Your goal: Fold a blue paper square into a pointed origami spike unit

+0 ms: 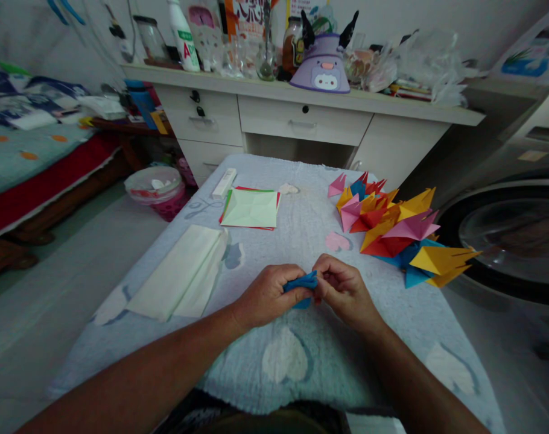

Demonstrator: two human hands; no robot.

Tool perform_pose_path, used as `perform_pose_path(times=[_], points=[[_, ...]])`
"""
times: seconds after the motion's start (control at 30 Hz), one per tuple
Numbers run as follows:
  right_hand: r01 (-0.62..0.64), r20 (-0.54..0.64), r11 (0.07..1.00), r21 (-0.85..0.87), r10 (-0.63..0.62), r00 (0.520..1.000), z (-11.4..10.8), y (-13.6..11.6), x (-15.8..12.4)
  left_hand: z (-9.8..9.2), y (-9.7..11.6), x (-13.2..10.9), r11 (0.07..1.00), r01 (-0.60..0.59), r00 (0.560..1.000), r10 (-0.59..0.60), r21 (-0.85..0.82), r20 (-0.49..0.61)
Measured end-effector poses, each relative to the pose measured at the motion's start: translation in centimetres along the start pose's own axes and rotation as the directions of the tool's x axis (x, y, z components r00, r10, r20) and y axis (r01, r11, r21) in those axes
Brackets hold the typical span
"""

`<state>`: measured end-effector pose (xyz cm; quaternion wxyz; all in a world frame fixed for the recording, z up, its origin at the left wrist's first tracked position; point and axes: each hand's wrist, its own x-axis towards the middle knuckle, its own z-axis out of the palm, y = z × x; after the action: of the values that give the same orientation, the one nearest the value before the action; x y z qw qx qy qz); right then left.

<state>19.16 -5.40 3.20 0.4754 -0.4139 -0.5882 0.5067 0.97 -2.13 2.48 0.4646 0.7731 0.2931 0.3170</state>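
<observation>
A piece of folded blue paper (301,282) is held between my two hands just above the cloth-covered table. My left hand (271,294) wraps around its left side, thumb on the near face. With fingertips pinched together, my right hand (343,288) grips the right end of the paper. Its exact folds are partly hidden by my fingers. To the right lies a heap of folded paper shapes (392,226) in yellow, red, pink and blue, with pointed tips. Beyond my left hand rests a stack of square paper sheets (251,208), pale green on top.
A folded pale cloth or paper (179,274) lies left on the table (297,241). A small white box (224,182) sits near the far left corner. Behind stand a drawer desk (297,117), a pink bin (159,190) at left and a washing machine (519,229) at right.
</observation>
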Motion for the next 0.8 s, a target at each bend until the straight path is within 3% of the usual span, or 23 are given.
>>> perform_pose_path(times=[0.33,0.67,0.8], points=[[0.122,0.010,0.985,-0.124,-0.122,0.993,-0.46,-0.36,-0.06,0.16,0.30,0.18,0.999,0.016,0.999,-0.014,-0.044,0.042],[0.009,0.009,0.999,-0.037,-0.009,1.000,-0.46,0.16,-0.06,0.07,0.07,0.05,0.998,0.060,0.998,-0.060,-0.022,-0.001],[0.029,0.004,0.998,-0.057,-0.029,1.000,-0.61,0.10,-0.06,0.05,0.20,0.08,0.997,0.079,0.997,-0.079,0.001,0.009]])
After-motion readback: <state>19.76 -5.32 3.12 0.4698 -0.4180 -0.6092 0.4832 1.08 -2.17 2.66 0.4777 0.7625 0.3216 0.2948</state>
